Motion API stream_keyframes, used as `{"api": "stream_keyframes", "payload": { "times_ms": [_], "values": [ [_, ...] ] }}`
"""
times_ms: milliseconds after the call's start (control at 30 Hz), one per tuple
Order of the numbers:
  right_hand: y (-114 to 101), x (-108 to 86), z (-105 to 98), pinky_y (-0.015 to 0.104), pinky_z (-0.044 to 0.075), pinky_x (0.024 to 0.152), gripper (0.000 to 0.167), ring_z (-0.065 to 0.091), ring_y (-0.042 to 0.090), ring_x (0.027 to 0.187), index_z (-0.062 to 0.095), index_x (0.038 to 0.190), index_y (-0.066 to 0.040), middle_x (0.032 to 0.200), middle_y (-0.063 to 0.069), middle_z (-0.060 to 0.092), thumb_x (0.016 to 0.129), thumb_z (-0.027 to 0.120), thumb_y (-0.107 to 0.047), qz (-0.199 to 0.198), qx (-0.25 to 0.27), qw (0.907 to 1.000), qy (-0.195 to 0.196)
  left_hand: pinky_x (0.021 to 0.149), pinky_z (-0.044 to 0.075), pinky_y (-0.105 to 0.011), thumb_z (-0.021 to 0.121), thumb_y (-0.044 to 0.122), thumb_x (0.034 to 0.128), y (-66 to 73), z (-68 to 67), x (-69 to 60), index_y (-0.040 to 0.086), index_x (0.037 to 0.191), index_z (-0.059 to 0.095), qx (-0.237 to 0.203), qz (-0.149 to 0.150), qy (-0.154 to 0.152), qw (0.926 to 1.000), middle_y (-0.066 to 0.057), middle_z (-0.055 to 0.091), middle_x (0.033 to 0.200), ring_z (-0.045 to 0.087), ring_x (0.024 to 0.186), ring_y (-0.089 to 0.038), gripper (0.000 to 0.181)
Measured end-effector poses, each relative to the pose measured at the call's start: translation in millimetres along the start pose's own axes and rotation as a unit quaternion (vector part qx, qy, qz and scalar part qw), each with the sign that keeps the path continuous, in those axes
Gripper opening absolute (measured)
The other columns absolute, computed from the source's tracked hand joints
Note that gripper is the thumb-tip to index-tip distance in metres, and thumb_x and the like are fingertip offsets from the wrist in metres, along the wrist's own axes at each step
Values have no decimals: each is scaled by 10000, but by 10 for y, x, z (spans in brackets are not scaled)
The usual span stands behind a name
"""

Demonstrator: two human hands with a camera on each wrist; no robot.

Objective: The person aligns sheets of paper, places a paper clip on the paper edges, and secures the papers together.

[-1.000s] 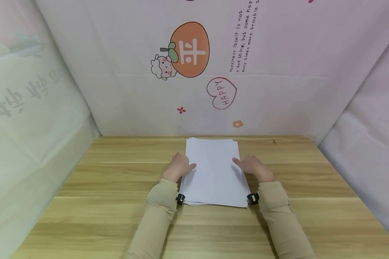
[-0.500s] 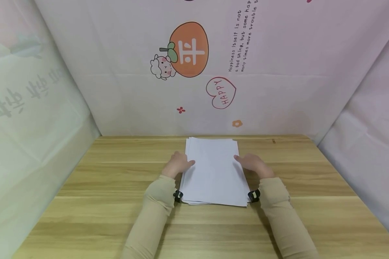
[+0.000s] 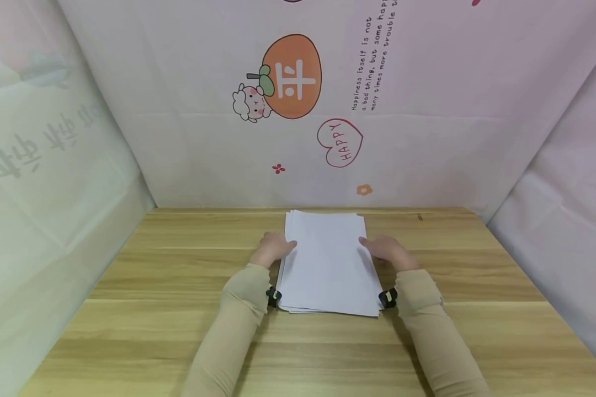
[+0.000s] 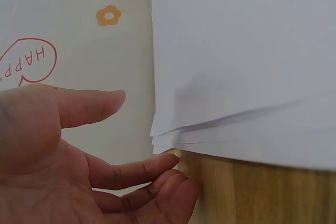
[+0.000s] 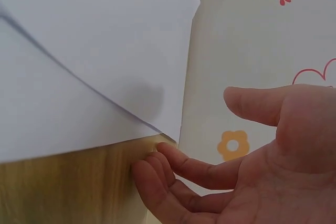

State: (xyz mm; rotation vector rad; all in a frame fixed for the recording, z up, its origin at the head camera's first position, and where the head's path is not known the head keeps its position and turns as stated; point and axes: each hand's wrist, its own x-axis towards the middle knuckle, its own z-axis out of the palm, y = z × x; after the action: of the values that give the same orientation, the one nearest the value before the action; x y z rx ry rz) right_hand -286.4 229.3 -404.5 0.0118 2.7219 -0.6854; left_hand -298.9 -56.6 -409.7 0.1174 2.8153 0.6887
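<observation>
Nearest are two beige sleeves [image 3: 228, 336], then a black device [image 3: 388, 299] near each wrist. Further, the left hand [image 3: 272, 250] and the right hand [image 3: 389, 252] are at the two long sides of a stack of white paper [image 3: 330, 267], lying between them on the wooden table [image 3: 174, 309]. Both thumbs stand wide from the fingers; whether the fingertips press the paper, I cannot tell. Behind the table is a white cloth [image 3: 203, 160] with a printed heart [image 3: 340, 143].

The left sleeve [image 3: 230, 333] is light tan, and the right sleeve [image 3: 442, 339] matches it. Both are a bit wrinkly, with puffy ends. A small black box [image 3: 273, 297] with a pale mark sits by the left one, another black box [image 3: 388, 298] by the right.
</observation>
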Motion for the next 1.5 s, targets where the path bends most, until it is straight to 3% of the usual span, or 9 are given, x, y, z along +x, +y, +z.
{"api": "stream_keyframes", "payload": {
  "times_ms": [367, 567, 800, 1000, 1167, 1333, 1400, 1500],
  "values": [
    [-62, 0, 21, 255, 337, 489, 489, 348, 107, 452, 355, 619, -132, 518, -11, 375, 977, 352, -465, 250, 156, 9996, -12, 902, 445, -468, 472, 387, 969, 79, -1, -2, -81, 1177, 592, 218, -192, -88, 9995, -294, 529, 1226, 533, 1048, -372, 526],
    [-76, 5, 32, 285, 409, 538, 443, 462, 163, 544, 398, 731, -90, 649, 35, 395, 975, 384, -459, 394, 329, 9987, -75, 871, 453, -436, 467, 382, 972, 110, 30, 4, -68, 1156, 614, 524, -143, -34, 9985, -253, 580, 1190, 535, 1031, -343, 508],
    [-107, 8, 37, 338, 490, 667, 504, 477, 208, 715, 472, 1069, 39, 760, 60, 349, 978, 392, -450, 554, 619, 9964, -184, 878, 450, -427, 469, 380, 969, 143, 36, -13, -76, 1155, 614, 418, -210, -14, 9989, -239, 593, 1178, 529, 1024, -332, 513],
    [-111, 51, 18, 338, 495, 664, 437, 397, 159, 605, 434, 796, -55, 624, 5, 323, 981, 387, -448, 604, 644, 9957, -297, 879, 448, -434, 472, 384, 966, 171, 39, -24, -75, 1175, 598, 348, -351, -2, 9988, -249, 578, 1170, 530, 1024, -334, 520],
    [-110, 68, 14, 315, 466, 627, 437, 408, 160, 597, 394, 728, -98, 609, 0, 333, 976, 391, -457, 633, 644, 9952, -375, 889, 443, -436, 463, 379, 972, 183, 46, -29, -85, 1199, 577, 375, -370, -22, 9986, -258, 569, 1186, 522, 1038, -339, 530],
    [-110, 64, 24, 312, 481, 644, 473, 461, 182, 670, 497, 943, 15, 709, 40, 404, 968, 416, -450, 664, 791, 9941, -329, 849, 464, -425, 469, 388, 970, 194, 50, -41, -80, 1194, 577, 257, -394, -77, 9989, -261, 547, 1153, 531, 982, -322, 529],
    [-107, 56, 27, 321, 494, 662, 516, 487, 199, 717, 500, 1081, 52, 779, 73, 436, 967, 423, -445, 664, 843, 9937, -322, 821, 473, -415, 473, 391, 967, 200, 52, -47, -77, 1182, 581, 201, -397, -99, 9990, -253, 537, 1124, 533, 945, -309, 526],
    [-108, 54, 24, 325, 507, 682, 562, 514, 217, 763, 478, 1171, 75, 858, 106, 463, 963, 429, -446, 704, 944, 9925, -340, 803, 475, -408, 472, 393, 968, 211, 51, -50, -82, 1185, 576, 204, -389, -117, 9990, -247, 532, 1104, 528, 919, -298, 532]
  ]
}}
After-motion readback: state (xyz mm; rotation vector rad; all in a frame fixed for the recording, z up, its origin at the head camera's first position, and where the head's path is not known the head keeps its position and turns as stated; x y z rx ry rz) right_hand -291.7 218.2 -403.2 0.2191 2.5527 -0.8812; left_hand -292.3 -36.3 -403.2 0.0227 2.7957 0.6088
